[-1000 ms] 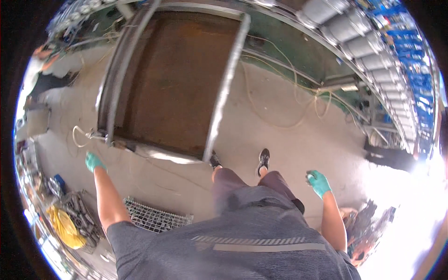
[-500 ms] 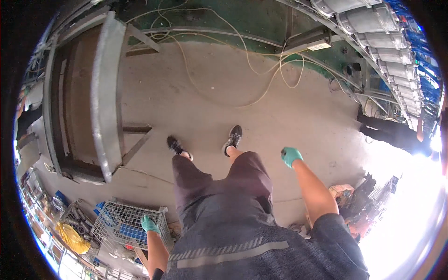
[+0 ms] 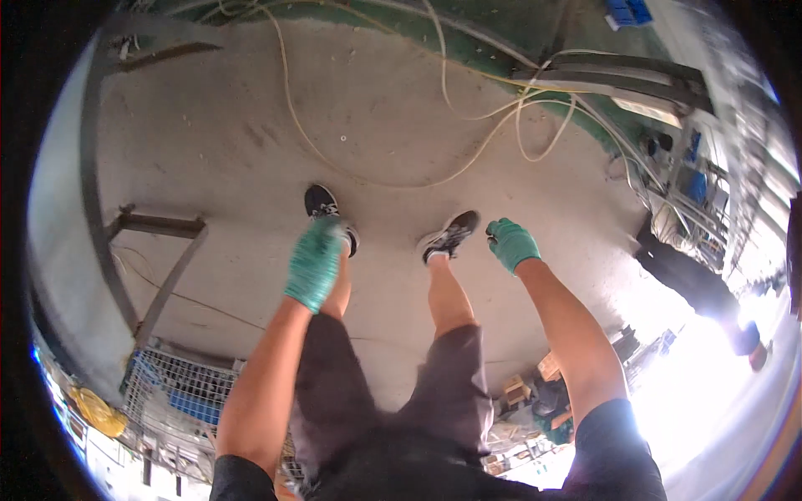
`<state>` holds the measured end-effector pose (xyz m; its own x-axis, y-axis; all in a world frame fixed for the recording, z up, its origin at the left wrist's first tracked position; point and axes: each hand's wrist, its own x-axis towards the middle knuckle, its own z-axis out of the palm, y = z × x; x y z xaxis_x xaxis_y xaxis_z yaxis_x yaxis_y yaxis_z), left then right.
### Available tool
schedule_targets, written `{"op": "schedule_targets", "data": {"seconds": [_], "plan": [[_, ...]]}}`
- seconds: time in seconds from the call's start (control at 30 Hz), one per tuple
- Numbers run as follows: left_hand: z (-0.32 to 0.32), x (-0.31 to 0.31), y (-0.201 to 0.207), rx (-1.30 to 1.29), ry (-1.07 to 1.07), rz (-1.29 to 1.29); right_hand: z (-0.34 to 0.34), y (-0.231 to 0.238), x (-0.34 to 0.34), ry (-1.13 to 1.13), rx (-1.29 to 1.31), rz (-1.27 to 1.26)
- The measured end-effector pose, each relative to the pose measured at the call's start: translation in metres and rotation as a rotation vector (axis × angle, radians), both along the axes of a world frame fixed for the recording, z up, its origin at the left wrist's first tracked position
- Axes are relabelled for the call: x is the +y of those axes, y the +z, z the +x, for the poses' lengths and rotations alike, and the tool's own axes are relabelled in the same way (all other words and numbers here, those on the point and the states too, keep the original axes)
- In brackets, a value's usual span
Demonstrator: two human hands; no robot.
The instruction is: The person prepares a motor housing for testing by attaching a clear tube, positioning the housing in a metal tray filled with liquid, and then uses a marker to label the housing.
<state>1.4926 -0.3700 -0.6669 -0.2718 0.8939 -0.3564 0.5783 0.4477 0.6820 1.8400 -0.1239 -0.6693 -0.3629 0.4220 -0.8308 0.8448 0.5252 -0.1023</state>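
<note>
My left hand (image 3: 314,265), in a green glove, is stretched out in front of me above my left shoe (image 3: 321,203). Motion smears its fingers, so their shape and anything in them cannot be made out. My right hand (image 3: 513,244), gloved in the same green, hangs over the floor to the right of my right shoe (image 3: 452,235). Its fingers are curled closed, with something small and dark at the fingertips that is too small to name. Neither hand touches any of the things around.
Pale hoses (image 3: 422,185) loop over the grey floor ahead. A metal frame (image 3: 92,192) stands at the left, with a wire mesh basket (image 3: 188,380) behind it. Blurred metal parts line the far right. Another person's dark-clothed legs (image 3: 693,271) are at the right; one more person (image 3: 551,409) is low behind me.
My left hand has come forward from beside the wire basket to above my left shoe. My right hand stays closed and raised. The view has shifted, and my feet have changed position.
</note>
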Motion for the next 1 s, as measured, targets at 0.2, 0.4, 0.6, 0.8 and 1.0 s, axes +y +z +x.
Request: {"op": "schedule_targets", "data": {"seconds": [0.2, 0.4, 0.6, 0.8, 1.0], "plan": [[0.149, 0.043, -0.064, -0.510, 0.056, -0.109, 0.014, -0.252, 0.003, 0.271, 0.165, 0.120], [0.172, 0.083, -0.100, -0.724, -0.332, -0.411, -0.005, -0.392, -0.008, 0.511, 0.241, 0.174], [0.169, 0.109, -0.108, -0.776, -0.161, -0.381, -0.009, -0.410, -0.015, 0.606, 0.236, 0.090], [0.174, 0.120, -0.120, -0.731, -0.075, -0.416, -0.019, -0.413, 0.001, 0.739, 0.237, 0.139], [0.177, 0.137, -0.115, -0.696, -0.104, -0.462, -0.068, -0.377, 0.070, 0.519, 0.319, 0.280]]}}
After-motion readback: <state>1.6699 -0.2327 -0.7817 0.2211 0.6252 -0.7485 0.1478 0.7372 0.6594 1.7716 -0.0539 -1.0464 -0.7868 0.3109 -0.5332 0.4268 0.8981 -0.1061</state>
